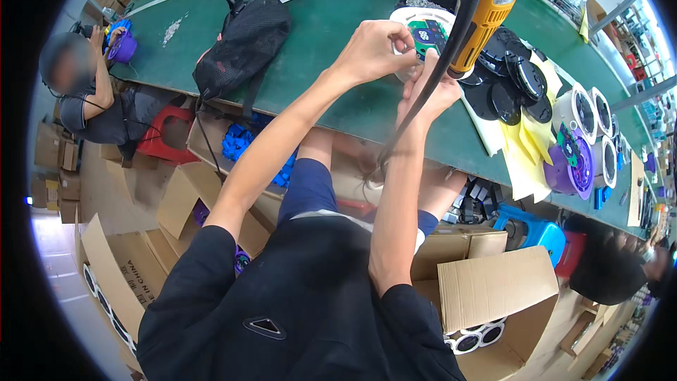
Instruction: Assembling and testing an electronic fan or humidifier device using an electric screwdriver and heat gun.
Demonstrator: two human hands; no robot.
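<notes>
A white round device housing (401, 17) with a green circuit board (427, 34) in it is at the table's near edge, before me. My left hand (374, 51) is at its left side, thumb and fingers pinched together by the board's edge. Whatever sits in that pinch is too small to make out. My right hand (432, 89) grips the near right side of the housing, its thumb up beside the board and its other fingers partly hidden. Just above and right of that hand hangs a yellow electric screwdriver (491, 10), whose dark cable crosses in front of my right wrist.
Black round covers (505, 101) on yellow sheets (530, 162) lie to the right, near white ring-shaped units (608, 161) and a purple housing (561, 173). A black bag (243, 46) rests on the left. Open cartons (497, 279) flank me; another person (95, 102) sits far left.
</notes>
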